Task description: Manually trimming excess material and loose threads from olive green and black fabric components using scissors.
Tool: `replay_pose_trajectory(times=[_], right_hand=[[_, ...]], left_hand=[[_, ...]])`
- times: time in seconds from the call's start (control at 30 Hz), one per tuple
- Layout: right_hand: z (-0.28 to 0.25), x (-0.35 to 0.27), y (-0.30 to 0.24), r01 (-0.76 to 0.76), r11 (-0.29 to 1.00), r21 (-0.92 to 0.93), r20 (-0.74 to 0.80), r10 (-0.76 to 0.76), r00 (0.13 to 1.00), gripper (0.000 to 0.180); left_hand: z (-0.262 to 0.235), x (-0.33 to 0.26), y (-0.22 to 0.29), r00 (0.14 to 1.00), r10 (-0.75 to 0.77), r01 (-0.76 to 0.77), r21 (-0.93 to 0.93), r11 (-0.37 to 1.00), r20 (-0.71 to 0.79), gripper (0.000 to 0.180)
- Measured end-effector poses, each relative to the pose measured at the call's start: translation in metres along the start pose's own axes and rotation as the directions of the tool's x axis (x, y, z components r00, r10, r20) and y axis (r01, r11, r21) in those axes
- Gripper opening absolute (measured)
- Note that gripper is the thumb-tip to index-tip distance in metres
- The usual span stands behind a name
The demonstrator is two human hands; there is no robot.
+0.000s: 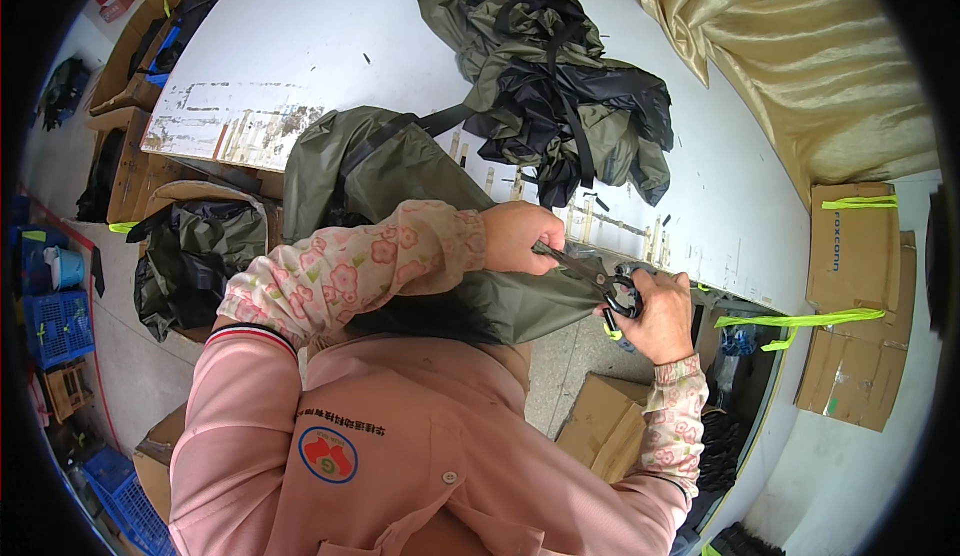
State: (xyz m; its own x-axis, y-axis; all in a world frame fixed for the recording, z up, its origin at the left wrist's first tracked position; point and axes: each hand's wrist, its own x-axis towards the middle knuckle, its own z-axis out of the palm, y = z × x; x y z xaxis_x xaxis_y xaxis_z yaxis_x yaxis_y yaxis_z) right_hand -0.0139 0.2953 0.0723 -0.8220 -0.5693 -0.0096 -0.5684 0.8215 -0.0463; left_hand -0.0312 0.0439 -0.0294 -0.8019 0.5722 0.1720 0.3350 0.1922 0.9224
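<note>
Left hand and right hand both closed, forearms bent inward

2 brown cardboard boxes, yellow-green straps, stacked far right.

- White table: large worktop; the near edge is worn, with scuffed paint and tape remnants.
- Heap of olive-green and black garments: lies on the table's far half, straps trailing across it.
- Olive-green fabric piece: draped over the table's near edge, with a black strap across it.
- Gold cloth: overlaps the table's right side.
- Small dark scraps: scattered on the bare surface.
</note>
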Motion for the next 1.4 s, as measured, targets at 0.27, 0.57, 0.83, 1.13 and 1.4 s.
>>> replay_pose_trajectory(times=[0.27,0.57,0.83,1.13,1.4], right_hand=[[-0.001,0.003,-0.008,-0.007,1.000,-0.003,0.058,0.008,0.998,0.036],[0.024,0.007,-0.009,-0.069,0.950,0.306,-0.050,0.088,0.995,0.036],[0.061,0.027,-0.037,-0.135,0.537,0.832,0.075,0.132,0.988,0.021],[0.068,0.016,-0.012,-0.241,0.465,0.852,0.174,0.182,0.968,0.016],[0.084,0.039,-0.013,-0.197,0.714,0.672,0.085,0.190,0.978,0.022]], left_hand=[[0.002,0.001,0.006,1.000,0.001,-0.002,0.046,0.999,0.013,0.022],[0.003,0.001,-0.001,1.000,-0.013,0.013,-0.019,1.000,-0.012,0.023],[-0.078,-0.018,-0.045,0.978,-0.143,0.066,0.434,0.898,0.148,0.034],[-0.180,-0.091,-0.067,0.821,-0.571,0.536,0.309,0.786,0.026,0.035],[-0.157,-0.131,-0.041,0.946,-0.309,0.227,-0.477,0.849,-0.101,0.033]])
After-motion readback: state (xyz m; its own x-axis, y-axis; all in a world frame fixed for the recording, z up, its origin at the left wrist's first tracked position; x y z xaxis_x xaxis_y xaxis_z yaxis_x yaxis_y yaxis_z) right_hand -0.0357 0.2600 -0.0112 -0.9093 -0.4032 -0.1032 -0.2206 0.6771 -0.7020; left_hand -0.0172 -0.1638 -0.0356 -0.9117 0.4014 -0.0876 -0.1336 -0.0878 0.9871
